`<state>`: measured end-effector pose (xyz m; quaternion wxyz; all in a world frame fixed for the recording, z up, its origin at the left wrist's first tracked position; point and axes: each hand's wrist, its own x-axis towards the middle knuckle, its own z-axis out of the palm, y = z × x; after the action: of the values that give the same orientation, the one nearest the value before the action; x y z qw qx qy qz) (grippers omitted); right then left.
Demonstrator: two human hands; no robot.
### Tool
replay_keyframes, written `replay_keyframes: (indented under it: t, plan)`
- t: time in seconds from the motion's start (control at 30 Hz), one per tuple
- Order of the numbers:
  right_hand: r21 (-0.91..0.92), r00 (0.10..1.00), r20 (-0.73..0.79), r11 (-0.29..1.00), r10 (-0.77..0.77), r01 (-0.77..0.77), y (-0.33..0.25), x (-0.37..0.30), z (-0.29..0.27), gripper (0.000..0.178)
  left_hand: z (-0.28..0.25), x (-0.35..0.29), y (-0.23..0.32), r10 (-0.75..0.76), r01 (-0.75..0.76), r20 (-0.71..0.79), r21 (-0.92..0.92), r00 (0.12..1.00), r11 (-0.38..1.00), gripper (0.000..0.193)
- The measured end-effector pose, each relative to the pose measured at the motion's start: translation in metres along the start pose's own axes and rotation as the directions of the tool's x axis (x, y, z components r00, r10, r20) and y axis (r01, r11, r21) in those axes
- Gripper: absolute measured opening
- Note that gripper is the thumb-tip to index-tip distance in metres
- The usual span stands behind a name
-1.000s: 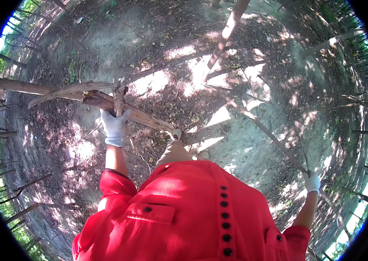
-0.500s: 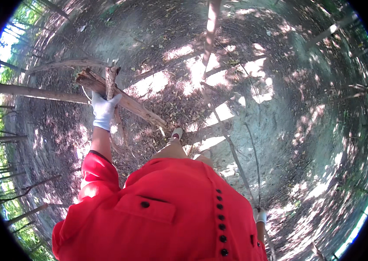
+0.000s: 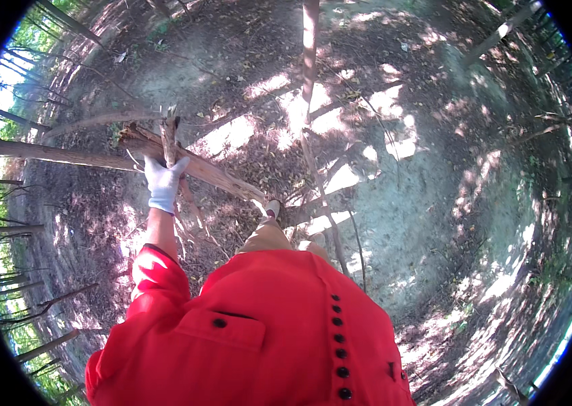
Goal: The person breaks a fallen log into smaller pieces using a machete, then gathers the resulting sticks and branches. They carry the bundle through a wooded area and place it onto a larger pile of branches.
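Note:
My left hand [image 3: 163, 177], in a white work glove, is closed round several branches at the left of the head view. A thick, split branch [image 3: 225, 177] with rough bark slants from the glove down toward my shoe. A shorter stub of branch [image 3: 169, 139] stands up past my thumb, and thinner sticks [image 3: 192, 206] hang below the hand. My right hand is out of sight behind my red jacket [image 3: 286, 325]. Two long thin sticks, one of them this darker stick [image 3: 326, 210], run out in front of my body; their near ends are hidden by the jacket.
Slim tree trunks stand around me, one trunk [image 3: 309, 54] straight ahead and another trunk [image 3: 56, 152] at the left. Dry leaves and bare soil [image 3: 407, 223] cover the ground, patched with sunlight. My shoe [image 3: 273, 208] shows beneath the thick branch.
My right hand, seen at the jacket's right edge before, has gone out of view. The long thin sticks have shifted left and nearer my body. My left hand still grips the branches, slightly lower in view.

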<state>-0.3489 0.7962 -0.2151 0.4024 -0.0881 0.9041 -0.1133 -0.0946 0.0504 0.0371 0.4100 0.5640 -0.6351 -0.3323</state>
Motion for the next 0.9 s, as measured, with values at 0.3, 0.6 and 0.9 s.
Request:
replay_keyframes:
  t: [0.3,0.6,0.9]
  plan:
    - [-0.453,0.919,-0.365,0.891,-0.146,-0.038,-0.242,-0.031,-0.235,0.028,-0.018,0.014,-0.044,-0.056,0.056,0.0,0.012,0.998,0.998,0.06]
    - [-0.903,0.529,-0.277,0.405,-0.802,0.141,-0.551,-0.106,-0.331,0.015,-0.068,0.058,-0.079,0.062,-0.065,-0.071,-0.047,0.996,0.997,0.06]
    - [-0.99,0.361,0.009,0.043,-0.932,0.136,-0.816,-0.167,-0.296,0.01,-0.133,0.076,-0.086,-0.038,0.001,-0.134,-0.263,0.99,0.965,0.06]
